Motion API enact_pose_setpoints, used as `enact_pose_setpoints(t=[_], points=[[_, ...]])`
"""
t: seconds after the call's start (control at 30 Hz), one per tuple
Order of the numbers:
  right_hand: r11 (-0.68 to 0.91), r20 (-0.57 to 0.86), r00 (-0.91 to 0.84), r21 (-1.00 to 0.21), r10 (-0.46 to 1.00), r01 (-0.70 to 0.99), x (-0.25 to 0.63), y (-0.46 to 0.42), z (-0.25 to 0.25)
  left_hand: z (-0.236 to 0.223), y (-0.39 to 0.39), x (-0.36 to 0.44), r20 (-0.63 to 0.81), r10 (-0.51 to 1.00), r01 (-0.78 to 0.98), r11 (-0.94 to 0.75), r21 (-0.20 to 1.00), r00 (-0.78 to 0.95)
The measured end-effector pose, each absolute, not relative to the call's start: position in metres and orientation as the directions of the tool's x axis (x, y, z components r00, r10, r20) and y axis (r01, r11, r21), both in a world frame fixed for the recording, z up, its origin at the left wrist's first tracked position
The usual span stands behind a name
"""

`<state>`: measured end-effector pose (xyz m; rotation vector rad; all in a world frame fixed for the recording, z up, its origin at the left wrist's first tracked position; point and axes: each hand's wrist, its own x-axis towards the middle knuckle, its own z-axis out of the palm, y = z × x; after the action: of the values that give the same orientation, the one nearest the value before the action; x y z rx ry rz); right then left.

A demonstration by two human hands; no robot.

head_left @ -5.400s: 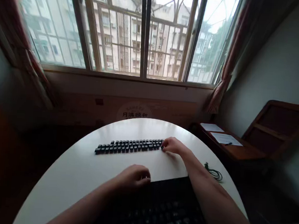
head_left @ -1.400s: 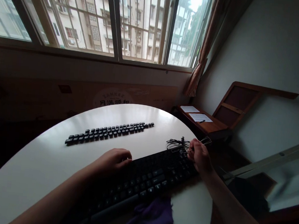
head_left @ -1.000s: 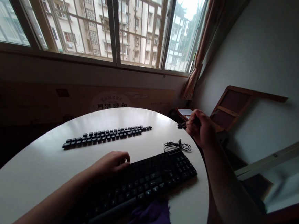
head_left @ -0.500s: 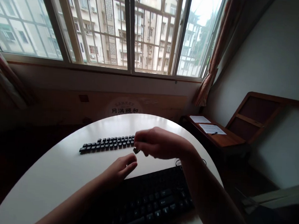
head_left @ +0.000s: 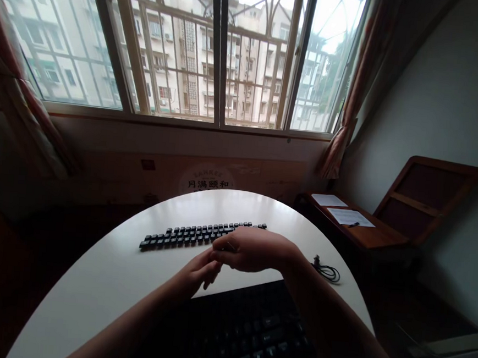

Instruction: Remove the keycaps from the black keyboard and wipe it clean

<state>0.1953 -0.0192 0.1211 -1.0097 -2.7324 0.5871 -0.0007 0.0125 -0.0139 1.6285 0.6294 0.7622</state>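
Note:
Over the white round table, my two hands meet at the fingertips. My right hand is closed in a pinch, with a thin shiny line showing between its fingers; what it grips I cannot make out. Below it and to the left, my left hand has its fingers drawn together against the right fingertips, which partly cover them. Just behind the hands lie rows of loose black keycaps, their right part partly covered by my right hand. A black keyboard lies in front of me under my forearms, its near part in deep shadow.
A coiled black cable lies on the white table, right of my right wrist. Beyond the table's right edge, paper sheets and a pen rest on a wooden surface. A barred window is ahead.
My right hand has come down onto the left fingertips; the small dark keycap seen at its fingers before is now out of sight. The view has shifted, uncovering the cable and more keycaps.

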Motion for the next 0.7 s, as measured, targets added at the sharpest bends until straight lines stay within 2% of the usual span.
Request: enact_pose_setpoints(t=[0.07, 0.2, 0.33, 0.4, 0.5, 0.57, 0.7], points=[[0.684, 0.059, -0.715, -0.358, 0.696, 0.636, 0.196, -0.022, 0.122, -0.010, 0.010, 0.000, 0.098, 0.770, 0.002, -0.128, 0.992, 0.631], [0.621, 0.220, -0.581, -0.279, 0.784, 0.733, 0.203, -0.021, 0.122, -0.005, 0.007, -0.001, 0.029, 0.787, 0.027, -0.057, 0.998, 0.616], [0.611, 0.316, -0.536, -0.229, 0.783, 0.758, 0.210, -0.010, 0.117, -0.008, 0.008, -0.001, 0.022, 0.788, 0.019, -0.044, 0.999, 0.616], [0.640, 0.292, -0.572, -0.284, 0.767, 0.714, 0.210, -0.003, 0.110, -0.012, 0.010, 0.000, 0.019, 0.784, 0.024, -0.043, 0.999, 0.621], [0.688, 0.172, -0.686, -0.390, 0.707, 0.612, 0.205, 0.008, 0.098, -0.017, 0.013, 0.000, 0.028, 0.789, 0.017, -0.049, 0.999, 0.614], [0.713, 0.116, -0.745, -0.417, 0.657, 0.564, 0.202, 0.014, 0.091, -0.018, 0.014, 0.001, 0.037, 0.799, 0.014, -0.057, 0.998, 0.601], [0.759, 0.099, -0.811, -0.434, 0.576, 0.486, 0.201, 0.023, 0.084, -0.016, 0.015, 0.000, 0.062, 0.800, 0.029, -0.099, 0.995, 0.597]])
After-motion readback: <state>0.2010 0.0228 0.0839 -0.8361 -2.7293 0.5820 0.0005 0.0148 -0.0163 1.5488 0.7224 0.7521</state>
